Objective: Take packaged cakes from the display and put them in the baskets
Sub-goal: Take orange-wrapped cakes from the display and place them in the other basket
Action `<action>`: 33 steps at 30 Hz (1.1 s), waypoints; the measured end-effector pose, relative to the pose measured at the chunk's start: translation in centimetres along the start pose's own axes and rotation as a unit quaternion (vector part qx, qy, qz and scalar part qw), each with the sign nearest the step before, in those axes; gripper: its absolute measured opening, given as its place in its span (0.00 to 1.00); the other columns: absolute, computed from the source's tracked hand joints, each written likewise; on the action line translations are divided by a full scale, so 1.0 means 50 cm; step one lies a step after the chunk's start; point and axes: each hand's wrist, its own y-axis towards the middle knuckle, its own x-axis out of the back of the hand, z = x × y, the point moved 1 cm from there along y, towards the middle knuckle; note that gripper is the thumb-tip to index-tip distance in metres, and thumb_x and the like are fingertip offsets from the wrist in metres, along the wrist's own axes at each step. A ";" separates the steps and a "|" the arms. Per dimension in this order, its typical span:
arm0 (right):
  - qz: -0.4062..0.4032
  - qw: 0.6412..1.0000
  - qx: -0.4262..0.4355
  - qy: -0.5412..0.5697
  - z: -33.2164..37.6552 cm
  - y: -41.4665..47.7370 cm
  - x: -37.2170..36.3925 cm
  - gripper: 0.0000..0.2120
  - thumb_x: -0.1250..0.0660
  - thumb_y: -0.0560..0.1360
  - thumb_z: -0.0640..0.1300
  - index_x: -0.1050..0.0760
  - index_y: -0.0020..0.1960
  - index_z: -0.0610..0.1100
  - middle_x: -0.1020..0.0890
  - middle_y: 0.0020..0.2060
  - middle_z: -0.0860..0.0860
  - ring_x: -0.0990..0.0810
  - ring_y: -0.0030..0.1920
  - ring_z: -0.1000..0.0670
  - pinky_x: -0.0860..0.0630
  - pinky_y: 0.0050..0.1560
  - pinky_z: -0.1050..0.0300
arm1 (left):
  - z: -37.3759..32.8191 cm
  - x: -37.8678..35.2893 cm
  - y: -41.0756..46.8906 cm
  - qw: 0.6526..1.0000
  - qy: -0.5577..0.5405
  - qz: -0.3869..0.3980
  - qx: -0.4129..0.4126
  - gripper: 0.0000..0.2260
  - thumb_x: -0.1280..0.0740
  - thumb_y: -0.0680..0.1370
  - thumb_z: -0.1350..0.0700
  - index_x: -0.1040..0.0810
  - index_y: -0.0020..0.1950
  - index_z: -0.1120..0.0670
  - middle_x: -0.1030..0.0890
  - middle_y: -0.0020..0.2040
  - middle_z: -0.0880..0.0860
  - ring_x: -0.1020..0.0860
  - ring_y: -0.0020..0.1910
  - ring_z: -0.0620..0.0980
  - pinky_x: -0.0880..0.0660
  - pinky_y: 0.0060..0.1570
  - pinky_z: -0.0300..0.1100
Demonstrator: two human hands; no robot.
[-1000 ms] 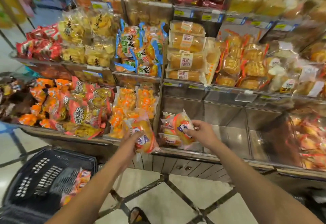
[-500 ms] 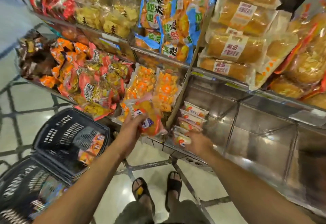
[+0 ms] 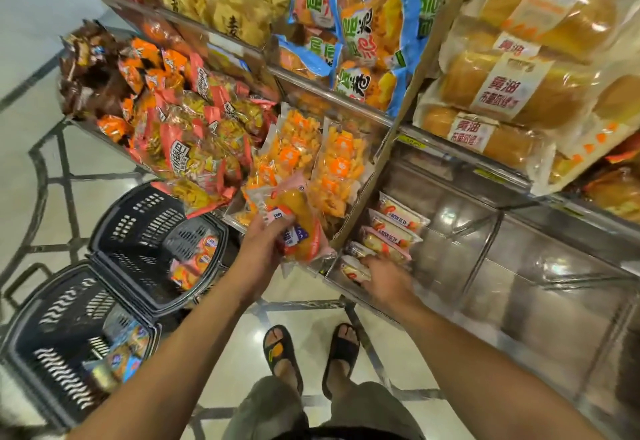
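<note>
Two dark plastic baskets stand side by side on the tiled floor (image 3: pixel 31 169) at the left. The near basket (image 3: pixel 59 363) holds a few packets in orange and blue wrap, and the far basket (image 3: pixel 138 228) holds orange-wrapped packaged cakes (image 3: pixel 192 265) against its right wall. Above the baskets lie heaped red and orange snack bags (image 3: pixel 194 135), and next to these come clear bags of orange pieces (image 3: pixel 313 162). In front of those clear bags the left hand (image 3: pixel 261 252) grips a packaged cake (image 3: pixel 301 228), thumb and fingers curled round its lower end, the packet tilted and held in the air just right of the far basket. Below it, black sandals (image 3: pixel 280 353) show on the floor. The hands are apart. Past a cardboard divider (image 3: pixel 381 176), the right hand (image 3: pixel 384 282) reaches into a steel display bin (image 3: pixel 519 266) and lies on the front packet (image 3: pixel 351 271) of a short row of wrapped cakes (image 3: pixel 394 228). Whether its fingers close on that packet cannot be told. Higher up, blue-edged bags (image 3: pixel 363 41) are followed by wrapped bread loaves (image 3: pixel 512 93) at the right.
</note>
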 end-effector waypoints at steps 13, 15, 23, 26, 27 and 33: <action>-0.075 0.974 0.006 0.214 -0.072 -0.004 0.146 0.14 0.24 0.74 0.47 0.19 0.58 0.51 0.16 0.50 0.55 0.17 0.51 0.53 0.20 0.54 0.53 | -0.051 -0.066 -0.022 0.999 -0.017 0.039 -0.026 0.19 0.31 0.79 0.56 0.24 0.68 0.60 0.15 0.57 0.59 0.16 0.55 0.57 0.17 0.48 0.47; -0.046 0.986 0.035 0.155 -0.072 -0.014 0.146 0.13 0.27 0.76 0.46 0.19 0.60 0.52 0.17 0.53 0.55 0.18 0.54 0.52 0.20 0.54 0.54 | -0.054 -0.083 -0.025 0.999 -0.008 0.041 -0.032 0.24 0.28 0.78 0.55 0.26 0.71 0.63 0.16 0.59 0.61 0.17 0.56 0.57 0.17 0.49 0.48; 0.045 0.998 -0.009 0.035 -0.058 -0.027 -0.022 0.21 0.32 0.78 0.47 0.27 0.70 0.55 0.24 0.67 0.49 0.22 0.63 0.44 0.24 0.65 0.50 | -0.028 -0.081 -0.042 0.999 0.002 0.034 -0.040 0.17 0.31 0.80 0.57 0.24 0.69 0.58 0.15 0.58 0.58 0.16 0.56 0.55 0.18 0.48 0.47; 0.005 1.000 -0.011 0.021 -0.057 -0.022 -0.046 0.19 0.33 0.78 0.46 0.26 0.69 0.55 0.24 0.66 0.49 0.23 0.63 0.44 0.23 0.63 0.50 | -0.022 -0.072 -0.053 0.999 0.015 0.032 -0.035 0.11 0.36 0.83 0.60 0.22 0.65 0.54 0.14 0.55 0.55 0.15 0.53 0.52 0.17 0.47 0.47; -0.005 1.000 -0.013 0.021 -0.057 -0.024 -0.044 0.19 0.34 0.78 0.46 0.26 0.68 0.54 0.24 0.65 0.48 0.24 0.64 0.43 0.24 0.63 0.50 | -0.021 -0.070 -0.055 0.999 0.017 0.029 -0.034 0.12 0.36 0.83 0.60 0.23 0.66 0.55 0.14 0.55 0.55 0.15 0.53 0.53 0.17 0.47 0.47; 0.004 0.999 -0.016 0.030 -0.060 -0.018 -0.039 0.18 0.34 0.78 0.47 0.26 0.68 0.53 0.24 0.65 0.47 0.24 0.63 0.43 0.24 0.62 0.49 | -0.017 -0.065 -0.058 0.999 0.016 0.015 -0.029 0.16 0.35 0.82 0.60 0.25 0.71 0.60 0.15 0.59 0.58 0.16 0.57 0.56 0.17 0.52 0.50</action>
